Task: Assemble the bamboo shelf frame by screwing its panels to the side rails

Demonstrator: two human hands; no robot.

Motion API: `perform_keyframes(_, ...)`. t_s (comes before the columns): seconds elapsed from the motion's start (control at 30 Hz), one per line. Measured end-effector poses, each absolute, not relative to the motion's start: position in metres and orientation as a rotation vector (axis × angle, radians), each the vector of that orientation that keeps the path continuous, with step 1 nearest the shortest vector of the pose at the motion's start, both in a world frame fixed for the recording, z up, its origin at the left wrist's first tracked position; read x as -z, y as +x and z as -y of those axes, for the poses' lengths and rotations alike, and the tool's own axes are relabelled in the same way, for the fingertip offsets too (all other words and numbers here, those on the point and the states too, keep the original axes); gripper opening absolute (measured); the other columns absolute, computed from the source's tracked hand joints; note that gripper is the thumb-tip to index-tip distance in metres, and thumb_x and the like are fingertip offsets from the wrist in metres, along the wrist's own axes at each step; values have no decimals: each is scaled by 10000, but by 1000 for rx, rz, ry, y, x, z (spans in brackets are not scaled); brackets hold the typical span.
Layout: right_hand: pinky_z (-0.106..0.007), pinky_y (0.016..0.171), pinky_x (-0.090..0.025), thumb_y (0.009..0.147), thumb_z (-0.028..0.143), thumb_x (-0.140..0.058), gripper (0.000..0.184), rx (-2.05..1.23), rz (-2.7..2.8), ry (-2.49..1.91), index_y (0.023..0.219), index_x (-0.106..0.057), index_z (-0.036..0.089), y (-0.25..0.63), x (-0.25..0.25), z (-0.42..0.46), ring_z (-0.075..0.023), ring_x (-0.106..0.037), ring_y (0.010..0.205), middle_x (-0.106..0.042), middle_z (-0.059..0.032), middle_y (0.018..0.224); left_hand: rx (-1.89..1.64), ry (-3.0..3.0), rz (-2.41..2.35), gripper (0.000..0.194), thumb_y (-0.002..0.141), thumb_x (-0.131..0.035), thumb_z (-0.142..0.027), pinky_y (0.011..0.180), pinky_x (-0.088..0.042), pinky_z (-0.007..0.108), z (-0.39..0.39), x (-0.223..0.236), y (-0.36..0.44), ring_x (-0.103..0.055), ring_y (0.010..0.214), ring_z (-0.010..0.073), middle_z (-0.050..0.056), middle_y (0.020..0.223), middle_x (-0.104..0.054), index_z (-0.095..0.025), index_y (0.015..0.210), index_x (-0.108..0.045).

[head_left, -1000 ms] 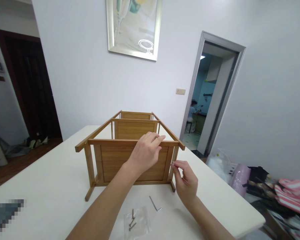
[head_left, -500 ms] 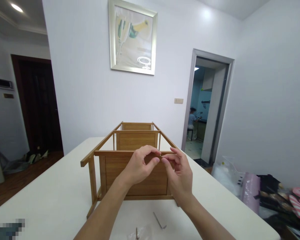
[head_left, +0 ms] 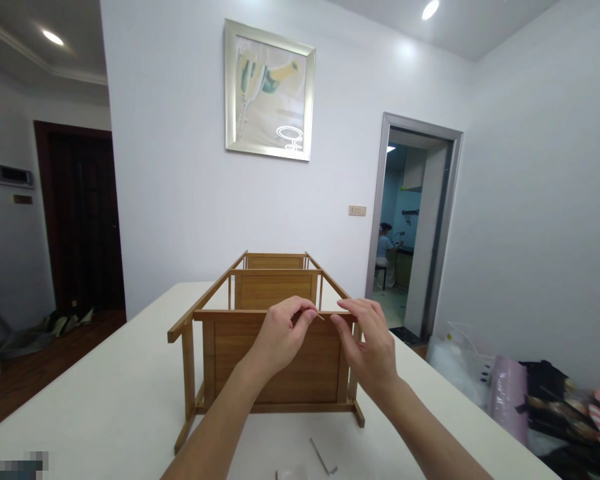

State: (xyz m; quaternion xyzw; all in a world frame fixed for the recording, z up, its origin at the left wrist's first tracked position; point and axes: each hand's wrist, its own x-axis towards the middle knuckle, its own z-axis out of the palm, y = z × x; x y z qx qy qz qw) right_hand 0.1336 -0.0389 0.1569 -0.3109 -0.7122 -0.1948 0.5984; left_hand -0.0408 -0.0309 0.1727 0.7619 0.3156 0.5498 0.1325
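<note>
My left hand (head_left: pixel 283 333) pinches a small thin screw (head_left: pixel 321 317) between thumb and fingertips, its free end pointing right. Just to the right of it is my right hand (head_left: pixel 373 340), thumb and fingers apart with nothing held. Behind both hands a brown wooden shelf rack (head_left: pixel 270 360) lies on its side on the white table (head_left: pixel 105 387), its shelf boards standing upright one behind another. The hands hide part of the nearest board and its upper right corner. An L-shaped hex key (head_left: pixel 321 456) lies on the table below the hands.
A clear plastic bag (head_left: pixel 293 473) shows at the bottom edge, partly cut off. Past the table's right edge are a pink wrapped roll (head_left: pixel 509 400) and other piled items. Through the doorway, a person (head_left: pixel 386 250) sits in another room.
My right hand has let go of the screw and drawn away to the right, its fingers parting. The left hand keeps the screw. The view has tilted slightly upward.
</note>
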Motion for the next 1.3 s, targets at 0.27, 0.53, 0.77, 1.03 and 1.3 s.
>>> perform_keyframes(0.27, -425, 857, -486, 936, 274, -449, 212, 527, 2035, -1014, 1006, -644, 231, 175, -162, 20, -232, -590, 948, -695, -61, 992, -1645, 2146, -1028, 172, 879, -497, -255, 626, -452, 253, 35, -180, -48, -621, 791, 164, 26, 846, -691, -200, 849, -658)
perform_keyframes(0.53, -404, 848, -509, 941, 336, -387, 296, 320, 2062, -977, 944, -659, 219, 201, -164, -6, -230, -610, 933, -695, -80, 952, -1975, 1927, -1338, 212, 857, -527, -359, 582, -467, 240, 69, -206, -106, -635, 794, 171, 17, 896, -708, -215, 875, -681)
perform_keyframes(0.77, -415, 843, -524, 903, 477, -404, 363, 262, 1973, -967, 893, -688, 251, 225, -158, -34, -256, -649, 920, -710, -88, 943, -2085, 1394, -1402, 261, 763, -620, -424, 766, -507, 329, 44, -172, -171, -629, 865, 209, 77, 933, -707, -170, 809, -660)
perform_keyframes(1.03, -414, 864, -518, 870, 562, -417, 417, 206, 2007, -1003, 900, -694, 251, 250, -156, -53, -272, -654, 933, -711, -97, 977, -1863, 706, -862, 98, 752, -556, -241, 605, -491, 308, 12, -111, -132, -646, 662, 174, 84, 759, -680, -144, 763, -545)
perform_keyframes(1.3, -582, 985, -354, 887, 452, -431, 345, 771, 2068, -1068, 894, -694, 228, 229, -167, -39, -349, -520, 1153, -686, -106, 1088, -2023, 710, -968, 135, 772, -526, -295, 608, -415, 259, 11, -100, -102, -576, 631, 121, 4, 712, -641, -165, 801, -547)
